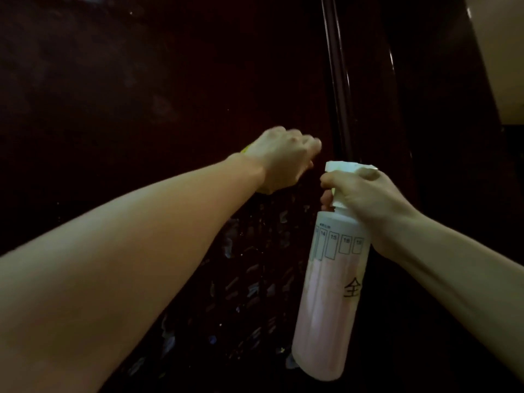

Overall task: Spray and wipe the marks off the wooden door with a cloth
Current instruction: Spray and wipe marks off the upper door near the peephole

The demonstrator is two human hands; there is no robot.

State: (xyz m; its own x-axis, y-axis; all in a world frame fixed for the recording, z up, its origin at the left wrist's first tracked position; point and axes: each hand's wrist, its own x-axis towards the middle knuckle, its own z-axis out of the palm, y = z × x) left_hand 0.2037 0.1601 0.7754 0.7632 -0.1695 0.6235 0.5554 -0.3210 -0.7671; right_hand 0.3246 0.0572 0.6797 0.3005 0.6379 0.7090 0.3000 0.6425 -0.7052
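Two bare forearms, one spray bottle (pixel 329 282), one cloth (pixel 246 149) and one dark wooden door (pixel 141 80). The door, a glossy, deep red-brown surface, fills most of the frame; a rounded vertical moulding (pixel 338 80) runs down its upper centre-right, and pale smeared marks (pixel 249 268) scatter across the lower centre. The left hand (pixel 283 160), at frame centre, is curled with its knuckles up against the door, closed over the cloth, of which only a small yellow edge shows beside the wrist and below the palm. The right hand (pixel 365 205), right of centre and just beside the left, is clamped around the neck of the bottle, thumb on top of the white plastic spray head (pixel 344 168), fingers wrapped at the trigger. The bottle is a translucent white cylinder holding pinkish liquid, printed with a row of small numbered boxes and one handwritten black character. A pale wall (pixel 502 58) occupies the upper right corner.
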